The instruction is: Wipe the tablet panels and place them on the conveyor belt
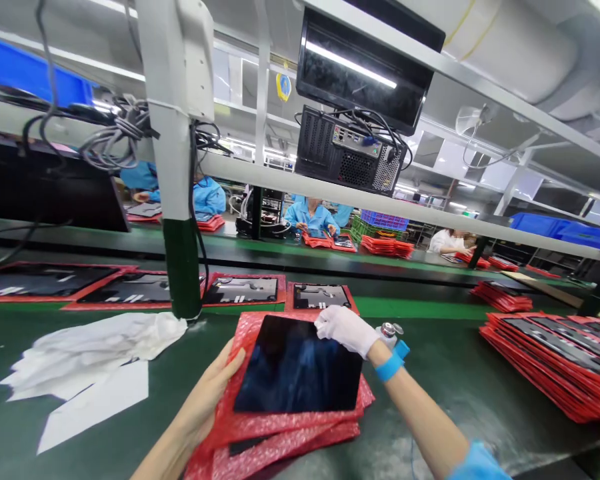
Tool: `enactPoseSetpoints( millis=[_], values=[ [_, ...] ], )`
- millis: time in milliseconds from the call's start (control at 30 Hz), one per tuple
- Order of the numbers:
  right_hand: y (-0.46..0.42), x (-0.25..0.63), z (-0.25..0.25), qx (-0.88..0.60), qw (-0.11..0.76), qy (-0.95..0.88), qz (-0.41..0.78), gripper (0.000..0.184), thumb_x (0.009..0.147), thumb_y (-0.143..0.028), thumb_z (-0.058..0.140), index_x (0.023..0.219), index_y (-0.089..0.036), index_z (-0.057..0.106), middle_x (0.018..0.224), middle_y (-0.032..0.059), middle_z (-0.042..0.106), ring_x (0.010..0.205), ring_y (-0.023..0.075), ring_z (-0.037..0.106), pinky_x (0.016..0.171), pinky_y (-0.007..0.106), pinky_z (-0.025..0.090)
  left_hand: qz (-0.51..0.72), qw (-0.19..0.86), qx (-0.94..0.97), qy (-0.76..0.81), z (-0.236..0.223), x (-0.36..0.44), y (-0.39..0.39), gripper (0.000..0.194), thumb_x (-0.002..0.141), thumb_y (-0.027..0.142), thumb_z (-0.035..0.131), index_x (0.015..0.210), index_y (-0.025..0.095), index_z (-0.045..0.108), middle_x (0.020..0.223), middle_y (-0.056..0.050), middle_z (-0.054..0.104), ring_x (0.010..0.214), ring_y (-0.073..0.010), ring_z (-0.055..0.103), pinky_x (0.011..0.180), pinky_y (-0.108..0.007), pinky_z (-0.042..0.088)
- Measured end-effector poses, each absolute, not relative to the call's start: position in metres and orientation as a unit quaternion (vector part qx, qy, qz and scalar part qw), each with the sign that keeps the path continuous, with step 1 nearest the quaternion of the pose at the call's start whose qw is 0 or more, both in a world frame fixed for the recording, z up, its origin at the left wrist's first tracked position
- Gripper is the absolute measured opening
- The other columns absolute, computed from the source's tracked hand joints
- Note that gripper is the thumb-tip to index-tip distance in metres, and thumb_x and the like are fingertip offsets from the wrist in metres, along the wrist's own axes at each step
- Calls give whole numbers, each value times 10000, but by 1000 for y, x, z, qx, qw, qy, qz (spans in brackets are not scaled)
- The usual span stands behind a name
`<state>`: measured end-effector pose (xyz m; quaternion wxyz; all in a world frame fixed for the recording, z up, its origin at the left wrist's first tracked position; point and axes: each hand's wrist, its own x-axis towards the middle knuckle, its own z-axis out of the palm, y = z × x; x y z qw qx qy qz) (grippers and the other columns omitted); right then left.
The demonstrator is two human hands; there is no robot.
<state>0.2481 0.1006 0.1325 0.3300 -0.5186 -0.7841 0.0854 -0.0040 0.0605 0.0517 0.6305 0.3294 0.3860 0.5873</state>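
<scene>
A black glass screen panel lies on a red bubble-wrap sheet, tilted over more red wrap with another dark panel edge showing beneath. My bare left hand grips the sheet's left edge, thumb on top and the other fingers hidden below. Over the panel's upper right corner is my right hand, in a white glove with a blue band at the wrist. Its fingers are curled together against the glass; whatever they may hold is hidden. Behind my right wrist stands a small metal-topped bottle.
White cloths and a white sheet lie at left. Several open dark device housings on red wrap line the bench's back. A tall stack of red-wrapped parts stands right. A green post rises behind; co-workers sit opposite.
</scene>
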Motion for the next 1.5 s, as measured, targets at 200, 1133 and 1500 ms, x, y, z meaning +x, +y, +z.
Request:
enactPoseSetpoints(
  millis=[200,1133,1500],
  values=[
    [43,258,144,-468,380,-794,-79,302,981,-188,366,977,-184,668,923,80,666,853,197,617,806,384,516,516,713,231,415,51,-4,66,276,674,179,713,949,204,700,826,-74,790,804,-287,758,698,-375,597],
    [33,252,-28,-590,496,-633,-77,361,998,-176,338,923,-172,691,770,104,687,761,203,655,704,334,554,549,622,292,476,38,12,50,662,599,262,790,1236,289,611,1359,-19,647,1283,-245,557,983,-306,507],
    [44,184,-64,-591,420,-669,-163,279,1002,-214,406,1062,-143,669,867,109,707,792,198,664,770,358,555,547,627,335,441,43,15,45,708,572,355,846,1238,269,621,1336,-52,662,1295,-302,539,1024,-366,483]
  ],
)
